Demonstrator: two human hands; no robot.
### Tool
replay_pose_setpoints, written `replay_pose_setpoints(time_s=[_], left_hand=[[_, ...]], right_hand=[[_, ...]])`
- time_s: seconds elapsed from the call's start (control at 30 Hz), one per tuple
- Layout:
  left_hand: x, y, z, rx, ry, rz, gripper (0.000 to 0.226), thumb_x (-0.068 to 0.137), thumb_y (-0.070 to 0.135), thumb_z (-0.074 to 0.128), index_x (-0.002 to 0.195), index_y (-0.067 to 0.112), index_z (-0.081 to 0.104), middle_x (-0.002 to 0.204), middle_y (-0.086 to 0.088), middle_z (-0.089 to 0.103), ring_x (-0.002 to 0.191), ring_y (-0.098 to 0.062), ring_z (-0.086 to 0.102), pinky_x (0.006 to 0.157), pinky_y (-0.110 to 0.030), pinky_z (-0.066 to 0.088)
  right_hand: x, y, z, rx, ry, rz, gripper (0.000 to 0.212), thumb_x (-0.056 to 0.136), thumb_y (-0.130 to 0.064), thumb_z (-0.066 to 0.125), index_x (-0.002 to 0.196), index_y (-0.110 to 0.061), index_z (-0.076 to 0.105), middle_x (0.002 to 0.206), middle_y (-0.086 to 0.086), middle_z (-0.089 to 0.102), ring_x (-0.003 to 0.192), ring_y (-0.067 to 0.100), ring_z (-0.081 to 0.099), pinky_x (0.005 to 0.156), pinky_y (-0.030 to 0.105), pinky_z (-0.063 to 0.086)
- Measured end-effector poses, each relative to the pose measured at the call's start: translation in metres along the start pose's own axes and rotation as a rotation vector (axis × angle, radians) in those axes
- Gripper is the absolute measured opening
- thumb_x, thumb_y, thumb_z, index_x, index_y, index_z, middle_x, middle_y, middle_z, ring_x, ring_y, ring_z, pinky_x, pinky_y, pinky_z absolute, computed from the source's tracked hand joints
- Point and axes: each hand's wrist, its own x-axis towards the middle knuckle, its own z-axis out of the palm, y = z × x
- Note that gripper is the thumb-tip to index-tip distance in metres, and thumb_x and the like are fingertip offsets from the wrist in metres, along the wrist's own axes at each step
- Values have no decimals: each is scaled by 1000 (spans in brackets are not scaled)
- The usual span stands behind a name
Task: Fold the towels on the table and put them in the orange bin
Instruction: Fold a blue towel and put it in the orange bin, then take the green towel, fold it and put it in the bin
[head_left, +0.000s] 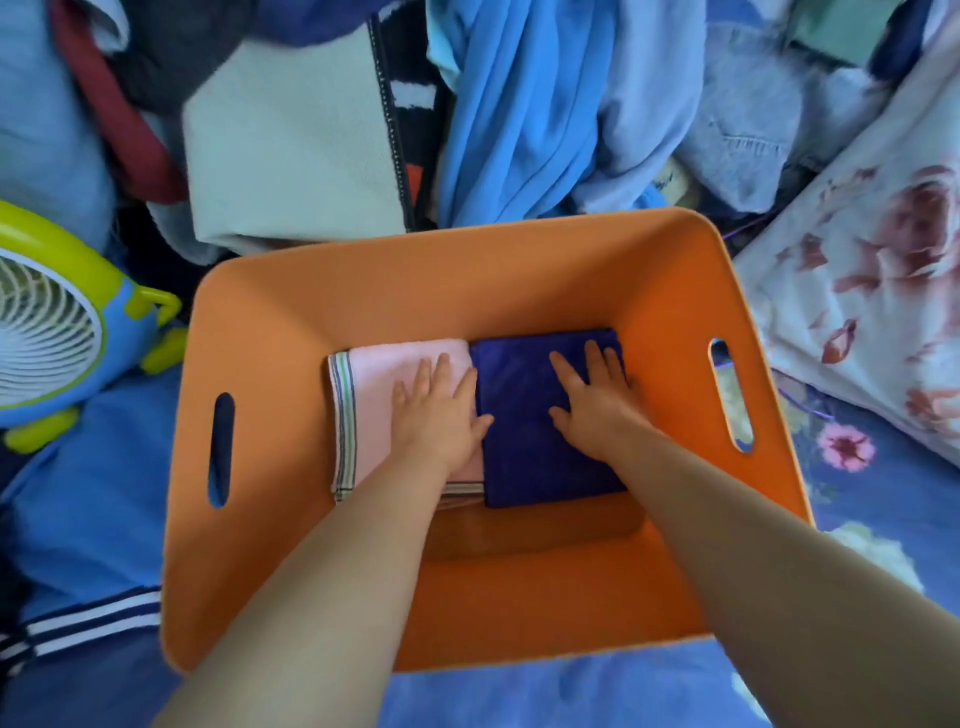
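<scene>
Both hands are down inside the orange bin (311, 291), fingers straight and spread, palms flat. The left hand (439, 410) presses on the folded pink towel (374, 395), with its thumb and forefinger reaching to the edge of the folded dark blue towel (524, 447). The right hand (595, 395) lies flat on the dark blue towel. Neither hand pinches or grips anything.

The two towels lie side by side on the bin floor, touching along one edge, the pink one to the left with its striped border facing the left wall. They sit toward the far side of the floor, leaving a bare strip near the person.

The likeliest trouble, as I judge it, comes on lifting the hands away: a dragging palm could pull a top layer open and spoil the fold, most easily where the left hand straddles the seam between the two towels. Pressing unevenly could also slide the blue towel over the pink one.

A heap of clothes (519, 114) lies behind the bin, and a small fan (52, 322) stands to its left; whether more towels wait among the clothes, I cannot tell.
</scene>
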Motion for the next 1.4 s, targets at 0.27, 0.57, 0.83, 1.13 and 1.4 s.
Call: replay_pose_setpoints(time_s=[0.27,0.57,0.83,1.13,1.4], left_hand=[[-86,39,-95,20,192,47,28,93,15,39,110,2,57,121,-13,53,115,-32,47,87,-40,42],[-245,102,-165,73,420,103,27,90,14,42,108,6,59,117,-13,56,113,-32,48,83,-39,43],[-396,163,-206,156,509,208,30,92,15,40,116,9,57,124,-11,53,118,-31,46,86,-37,43],[-591,262,-182,209,558,526,34,93,15,38,123,8,52,129,-16,48,122,-34,42,92,-41,40],[-761,412,-110,236,541,1034,35,91,21,39,120,9,55,129,-13,50,122,-31,42,95,-38,39]], right_hand=[[-104,-6,-82,48,316,-182,44,91,-19,43,134,-8,40,146,10,32,135,28,27,107,39,31],[-283,12,-134,43,598,-262,31,89,-14,42,117,-2,49,123,17,49,118,34,43,90,40,42],[-471,47,-152,-3,799,-149,41,91,-14,42,131,-9,41,132,14,45,119,34,44,86,39,43],[-728,103,-64,42,999,241,38,88,-16,50,125,-10,50,131,14,48,122,31,42,95,38,42],[-943,183,42,128,1042,725,39,88,-16,50,125,-8,51,128,16,50,120,33,45,99,39,42]])
